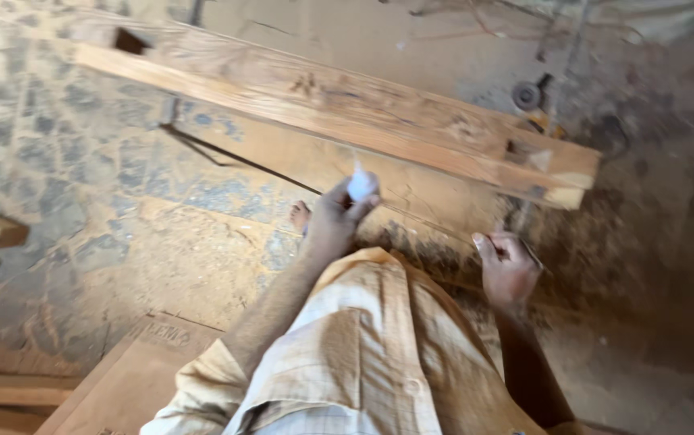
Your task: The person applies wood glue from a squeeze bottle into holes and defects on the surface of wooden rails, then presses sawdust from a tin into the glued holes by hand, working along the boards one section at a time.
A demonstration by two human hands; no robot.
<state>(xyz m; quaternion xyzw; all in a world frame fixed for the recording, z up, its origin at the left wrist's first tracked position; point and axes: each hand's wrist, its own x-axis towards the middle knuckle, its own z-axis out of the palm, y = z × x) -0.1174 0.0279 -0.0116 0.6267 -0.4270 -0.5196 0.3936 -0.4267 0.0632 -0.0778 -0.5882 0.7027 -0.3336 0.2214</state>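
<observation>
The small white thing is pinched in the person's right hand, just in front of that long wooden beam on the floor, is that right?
Not quite. The head view shows the small white thing pinched in the left hand, not the right. The right hand grips something thin that I cannot make out. The rest holds: it sits just in front of the long wooden beam lying on the floor.

The long beam (339,105) is bare wood, rough-sawn, matt, with dark knots and a paler cut end. The floor (121,185) looks like worn, mottled stone dusted with sawdust. The shirt (363,354) is thin checked cloth, creased. The small white lump (361,187) in the left hand (335,221) looks smooth and matt.
</observation>
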